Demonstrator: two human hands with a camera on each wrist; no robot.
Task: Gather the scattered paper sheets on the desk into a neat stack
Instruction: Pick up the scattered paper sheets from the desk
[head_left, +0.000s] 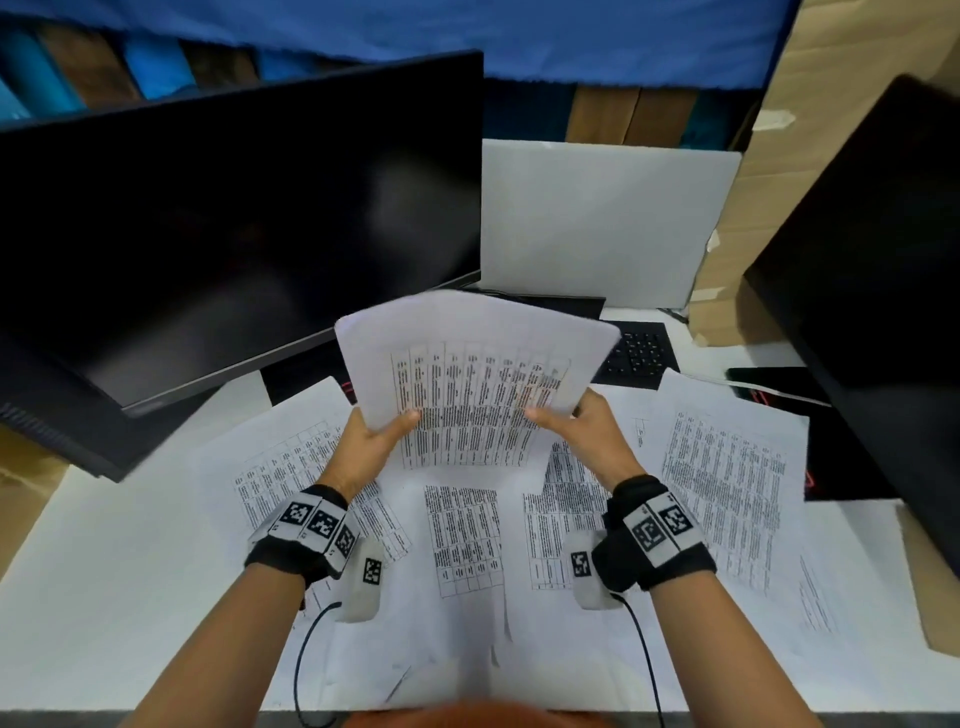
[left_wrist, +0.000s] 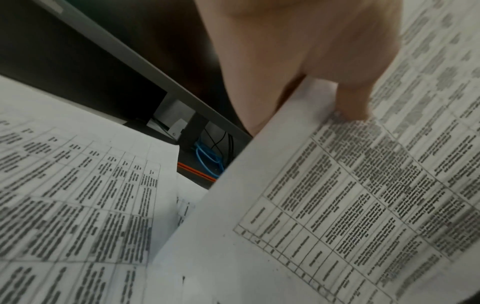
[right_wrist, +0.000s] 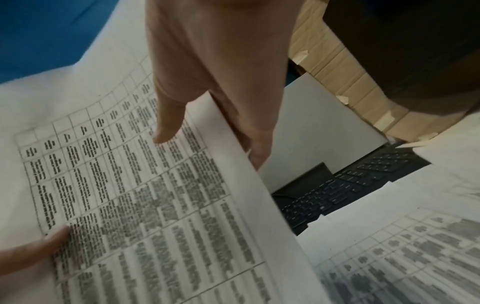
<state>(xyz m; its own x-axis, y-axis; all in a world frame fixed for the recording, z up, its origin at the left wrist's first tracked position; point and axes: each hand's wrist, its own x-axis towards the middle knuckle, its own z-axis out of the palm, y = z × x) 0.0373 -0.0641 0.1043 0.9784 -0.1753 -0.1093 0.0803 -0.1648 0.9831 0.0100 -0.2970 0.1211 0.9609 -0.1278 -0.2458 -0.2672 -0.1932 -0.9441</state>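
Holding a sheaf of sheets (head_left: 475, 379) off the tabletop (head_left: 104, 597), left hand (head_left: 371, 441) and right hand (head_left: 582, 431) pinching opposite edges; we judge for squaring.

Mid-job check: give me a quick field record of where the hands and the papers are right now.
left hand: grips the held sheets at their left edge
right hand: grips the same sheets at their right edge
held sheets: lifted above the desk, printed tables facing the person
loose sheets: still spread flat across the desk, overlapping
keyboard: behind the papers, partly covered
monitor: dark, back left
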